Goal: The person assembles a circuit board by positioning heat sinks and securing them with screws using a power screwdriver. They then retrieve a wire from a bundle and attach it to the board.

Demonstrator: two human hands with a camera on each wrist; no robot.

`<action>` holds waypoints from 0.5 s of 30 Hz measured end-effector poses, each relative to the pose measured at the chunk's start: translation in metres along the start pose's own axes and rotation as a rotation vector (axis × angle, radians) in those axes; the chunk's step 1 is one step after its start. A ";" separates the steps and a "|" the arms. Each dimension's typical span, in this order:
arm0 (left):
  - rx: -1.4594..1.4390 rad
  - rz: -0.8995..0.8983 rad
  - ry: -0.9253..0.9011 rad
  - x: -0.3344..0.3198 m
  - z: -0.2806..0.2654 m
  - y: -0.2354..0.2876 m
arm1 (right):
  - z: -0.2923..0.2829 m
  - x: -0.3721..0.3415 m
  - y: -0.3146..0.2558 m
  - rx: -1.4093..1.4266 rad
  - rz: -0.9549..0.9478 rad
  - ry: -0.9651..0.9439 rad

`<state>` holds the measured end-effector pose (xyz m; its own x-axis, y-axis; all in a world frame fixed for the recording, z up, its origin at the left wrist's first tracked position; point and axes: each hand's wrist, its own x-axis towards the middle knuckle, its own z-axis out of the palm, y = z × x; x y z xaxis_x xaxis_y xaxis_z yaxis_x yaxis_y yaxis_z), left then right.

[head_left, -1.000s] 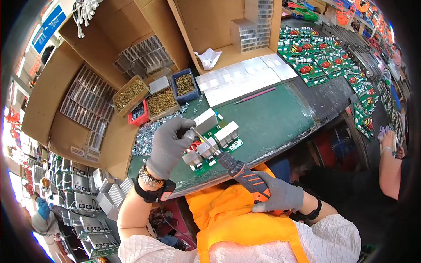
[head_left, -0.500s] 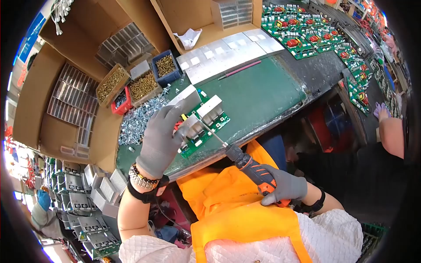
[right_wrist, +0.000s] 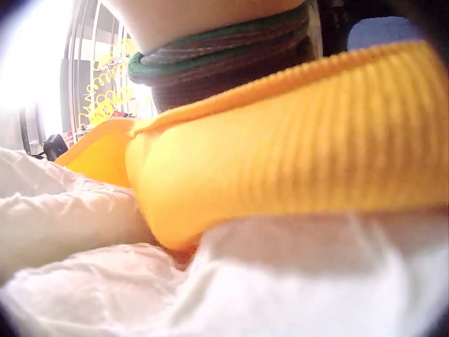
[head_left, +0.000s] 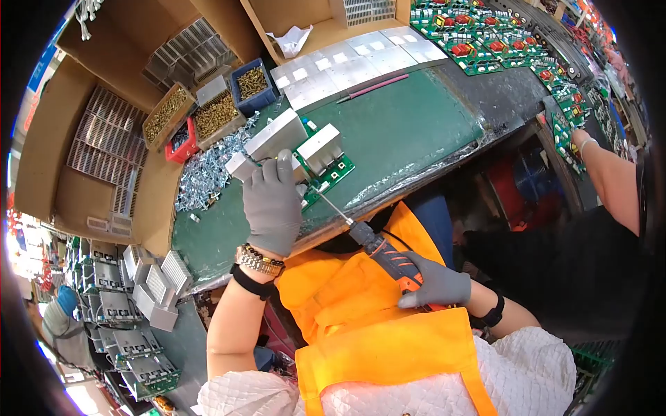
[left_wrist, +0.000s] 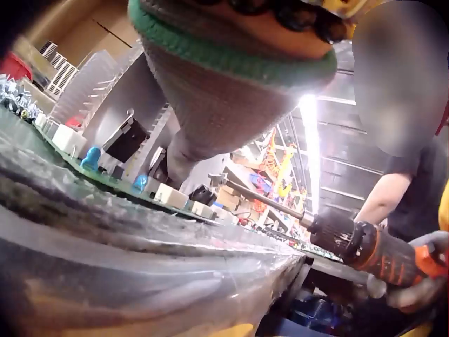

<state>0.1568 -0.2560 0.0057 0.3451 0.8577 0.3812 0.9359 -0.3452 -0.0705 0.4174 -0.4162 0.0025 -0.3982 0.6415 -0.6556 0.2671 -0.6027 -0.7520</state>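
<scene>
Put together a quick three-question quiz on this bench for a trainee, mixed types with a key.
1. True or false: the right hand grips the power driver.
2. Multiple choice: what colour is the small bin nearest the row of metal plates?
a) red
b) blue
c) green
3. Fill in the blank: the left hand is at a ____ circuit board with metal blocks on it.

Key:
1. True
2. b
3. green
</scene>
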 end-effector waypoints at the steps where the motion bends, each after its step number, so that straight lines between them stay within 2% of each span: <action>1: 0.021 0.003 -0.083 0.002 -0.006 0.000 | 0.001 0.001 -0.002 0.024 -0.001 -0.019; 2: 0.042 0.008 -0.168 0.003 -0.010 0.000 | 0.001 0.002 -0.002 0.019 -0.001 -0.018; 5: 0.034 0.090 -0.165 -0.002 -0.013 -0.008 | 0.002 0.007 0.000 0.034 -0.016 -0.056; 8: 0.000 0.064 -0.210 0.000 -0.014 -0.008 | 0.004 0.016 0.001 -0.001 -0.029 -0.061; 10: -0.014 0.056 -0.205 0.000 -0.016 -0.006 | 0.006 0.023 0.005 -0.012 -0.079 -0.043; 15: -0.017 0.049 -0.173 -0.001 -0.011 -0.006 | 0.009 0.027 0.002 0.037 -0.057 -0.046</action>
<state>0.1499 -0.2587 0.0163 0.3989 0.8918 0.2136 0.9167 -0.3936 -0.0686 0.3990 -0.4043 -0.0159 -0.4522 0.6534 -0.6071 0.2103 -0.5834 -0.7845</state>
